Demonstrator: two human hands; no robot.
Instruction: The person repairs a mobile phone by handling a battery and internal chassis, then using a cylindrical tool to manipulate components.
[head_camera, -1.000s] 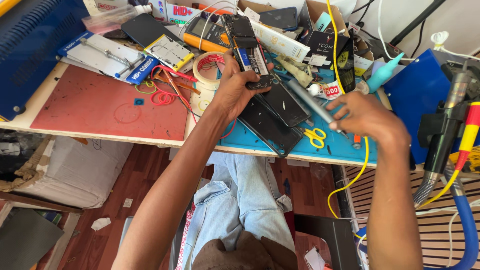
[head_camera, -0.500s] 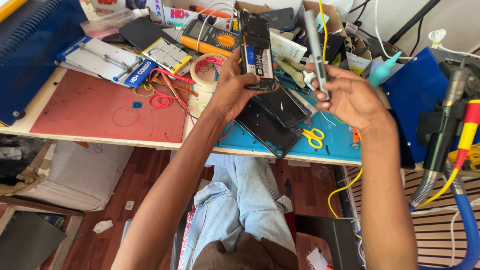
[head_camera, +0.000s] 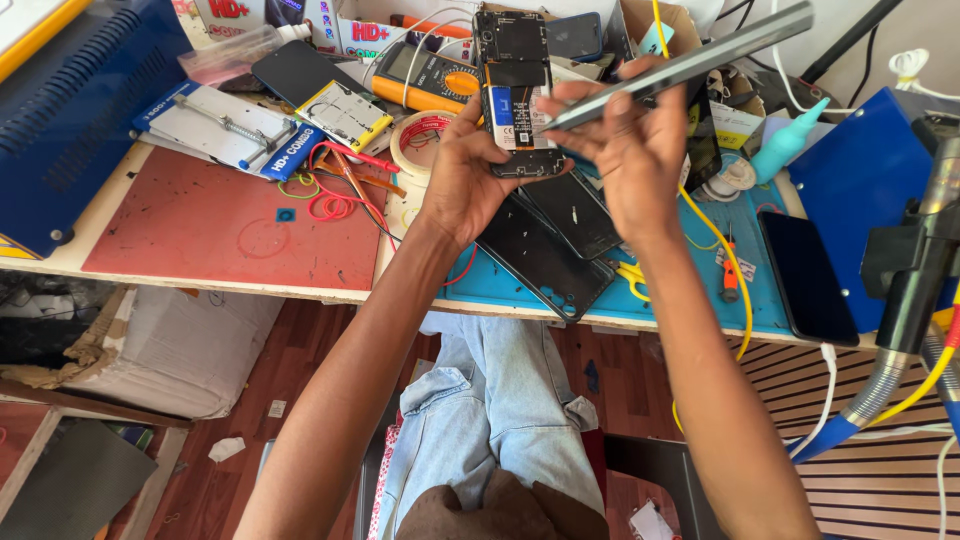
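My left hand (head_camera: 468, 178) holds an opened phone (head_camera: 515, 90) upright, its back off, circuit board and battery showing. My right hand (head_camera: 630, 150) grips a long thin grey tool (head_camera: 690, 62) that slants up to the right, its lower tip resting against the phone's middle. Both hands are raised above the blue work mat (head_camera: 690, 290). Beneath them lie dark phone panels (head_camera: 545, 260).
A red mat (head_camera: 220, 225) lies at the left with red wire loops (head_camera: 325, 205). A yellow multimeter (head_camera: 425, 78), a tape roll (head_camera: 425, 140), a black phone (head_camera: 805, 275), a small orange screwdriver (head_camera: 730, 275) and a yellow cable (head_camera: 735, 290) crowd the bench. A blue box (head_camera: 75, 110) stands far left.
My right hand has lifted the grey tool from the mat up to the phone. My left hand has raised the phone higher and nearer the camera.
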